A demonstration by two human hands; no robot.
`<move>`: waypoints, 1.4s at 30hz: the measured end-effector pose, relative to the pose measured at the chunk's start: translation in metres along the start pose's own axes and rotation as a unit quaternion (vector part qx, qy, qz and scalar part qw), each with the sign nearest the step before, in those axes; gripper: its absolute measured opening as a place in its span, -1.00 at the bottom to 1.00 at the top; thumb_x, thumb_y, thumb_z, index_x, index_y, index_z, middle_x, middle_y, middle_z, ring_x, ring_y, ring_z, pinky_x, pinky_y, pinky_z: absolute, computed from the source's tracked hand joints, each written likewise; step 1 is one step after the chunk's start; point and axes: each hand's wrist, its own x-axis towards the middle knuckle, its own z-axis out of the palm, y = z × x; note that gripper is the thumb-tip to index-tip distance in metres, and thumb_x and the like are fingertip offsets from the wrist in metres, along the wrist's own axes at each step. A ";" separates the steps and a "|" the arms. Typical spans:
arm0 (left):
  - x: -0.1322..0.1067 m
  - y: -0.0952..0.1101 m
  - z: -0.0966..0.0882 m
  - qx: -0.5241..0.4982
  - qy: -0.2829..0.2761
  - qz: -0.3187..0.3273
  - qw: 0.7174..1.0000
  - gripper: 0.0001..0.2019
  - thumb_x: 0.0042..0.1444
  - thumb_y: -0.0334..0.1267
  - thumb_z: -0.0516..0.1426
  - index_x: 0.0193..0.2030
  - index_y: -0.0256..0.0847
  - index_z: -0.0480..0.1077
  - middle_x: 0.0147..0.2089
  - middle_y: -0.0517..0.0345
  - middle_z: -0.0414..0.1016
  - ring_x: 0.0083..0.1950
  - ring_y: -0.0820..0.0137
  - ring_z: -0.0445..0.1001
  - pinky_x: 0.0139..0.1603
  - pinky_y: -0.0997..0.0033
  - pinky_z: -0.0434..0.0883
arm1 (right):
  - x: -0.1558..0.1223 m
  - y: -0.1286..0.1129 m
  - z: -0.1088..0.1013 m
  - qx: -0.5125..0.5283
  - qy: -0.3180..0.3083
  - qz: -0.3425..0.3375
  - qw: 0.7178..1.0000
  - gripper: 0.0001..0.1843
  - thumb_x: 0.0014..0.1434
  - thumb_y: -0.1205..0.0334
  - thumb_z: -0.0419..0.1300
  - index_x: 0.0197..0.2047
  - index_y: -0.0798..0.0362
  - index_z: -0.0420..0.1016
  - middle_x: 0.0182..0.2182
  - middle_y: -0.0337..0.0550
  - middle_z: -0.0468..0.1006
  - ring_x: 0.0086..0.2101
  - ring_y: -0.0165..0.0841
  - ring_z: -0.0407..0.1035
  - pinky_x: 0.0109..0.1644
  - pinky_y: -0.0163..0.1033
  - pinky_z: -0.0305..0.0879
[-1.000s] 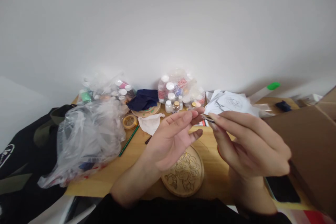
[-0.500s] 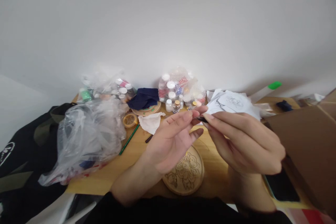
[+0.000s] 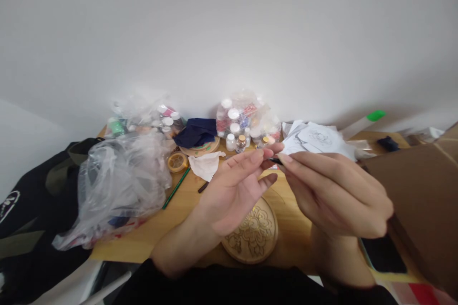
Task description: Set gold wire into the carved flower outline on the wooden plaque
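My right hand (image 3: pixel 332 190) pinches a slim dark pointed tool (image 3: pixel 275 161), perhaps tweezers, between thumb and fingers; most of it is hidden in the grip. Its tip meets the fingertips of my left hand (image 3: pixel 238 186). The left thumb and forefinger are brought together, the other fingers loosely curled, palm turned up. What the left fingers pinch is too small to make out. Below both hands lies a round wooden board (image 3: pixel 257 233) with a raised golden flower outline, partly covered by the left hand. A fine golden strand (image 3: pixel 282 195) shows near the board's upper right.
Bagged jars (image 3: pixel 239 119) stand at the back beside small bottles (image 3: pixel 241 144). Left lie a plastic bag (image 3: pixel 123 176), a green pencil (image 3: pixel 176 188), a tape roll (image 3: pixel 177 162) and white cloth (image 3: pixel 205 164). Right are paper drawings (image 3: pixel 318 138), a phone (image 3: pixel 382 255) and a cardboard box (image 3: pixel 411 200).
The right hand has shifted very slightly to the right, with the dark tool still pinched. The left hand stays almost still, and the view has tilted a little.
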 end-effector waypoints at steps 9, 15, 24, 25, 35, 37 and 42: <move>-0.001 0.001 0.006 -0.030 0.031 -0.001 0.999 -0.91 0.04 -0.26 0.33 -0.36 -0.23 0.56 -0.07 0.17 0.55 -0.03 0.46 0.43 -0.01 0.47 0.35 | -0.001 0.003 0.001 -0.003 0.004 -0.013 1.000 -0.71 -0.04 0.58 0.36 -0.21 0.18 0.58 -0.31 -0.08 0.66 -0.41 -0.35 0.50 -0.40 -0.23 0.48; -0.001 0.001 0.006 -0.035 0.032 -0.004 0.999 -0.90 0.04 -0.27 0.34 -0.35 -0.23 0.56 -0.05 0.15 0.55 -0.03 0.44 0.44 -0.01 0.47 0.34 | 0.000 0.002 0.001 -0.009 0.008 -0.016 1.000 -0.70 -0.07 0.61 0.37 -0.23 0.21 0.58 -0.33 -0.06 0.65 -0.42 -0.34 0.49 -0.41 -0.22 0.47; -0.001 0.003 0.006 -0.036 0.033 -0.001 0.999 -0.91 0.03 -0.27 0.34 -0.35 -0.23 0.57 -0.09 0.17 0.56 -0.04 0.47 0.43 -0.02 0.49 0.36 | -0.001 0.001 -0.003 0.009 -0.018 -0.009 1.000 -0.68 -0.06 0.59 0.37 -0.18 0.21 0.58 -0.31 -0.05 0.64 -0.39 -0.33 0.50 -0.37 -0.23 0.49; -0.001 0.003 0.006 -0.035 0.033 -0.002 0.999 -0.91 0.03 -0.27 0.34 -0.35 -0.23 0.57 -0.09 0.17 0.56 -0.04 0.47 0.43 -0.02 0.49 0.36 | -0.001 0.001 -0.003 0.009 -0.019 -0.007 1.000 -0.67 -0.06 0.59 0.37 -0.18 0.20 0.58 -0.30 -0.06 0.64 -0.39 -0.33 0.50 -0.37 -0.23 0.49; -0.001 0.000 0.006 -0.043 0.026 -0.001 0.999 -0.91 0.04 -0.28 0.33 -0.35 -0.24 0.57 -0.09 0.17 0.57 -0.06 0.50 0.45 -0.05 0.53 0.37 | 0.000 0.001 0.002 -0.018 0.013 -0.003 1.000 -0.71 -0.04 0.61 0.35 -0.21 0.19 0.57 -0.35 -0.08 0.64 -0.43 -0.35 0.49 -0.40 -0.22 0.45; -0.001 0.000 0.006 -0.043 0.026 -0.001 0.999 -0.91 0.04 -0.28 0.33 -0.34 -0.23 0.57 -0.08 0.17 0.57 -0.06 0.50 0.45 -0.05 0.52 0.37 | 0.001 0.001 0.002 -0.018 0.012 -0.005 1.000 -0.71 -0.04 0.61 0.35 -0.22 0.20 0.57 -0.35 -0.07 0.64 -0.44 -0.36 0.48 -0.41 -0.22 0.44; -0.001 0.000 0.006 -0.043 0.025 -0.002 0.999 -0.92 0.07 -0.28 0.32 -0.34 -0.24 0.57 -0.08 0.17 0.56 -0.05 0.50 0.44 -0.05 0.52 0.37 | 0.000 0.001 0.002 -0.022 0.011 0.004 1.000 -0.71 -0.01 0.59 0.33 -0.20 0.14 0.58 -0.34 -0.13 0.65 -0.44 -0.37 0.48 -0.42 -0.23 0.43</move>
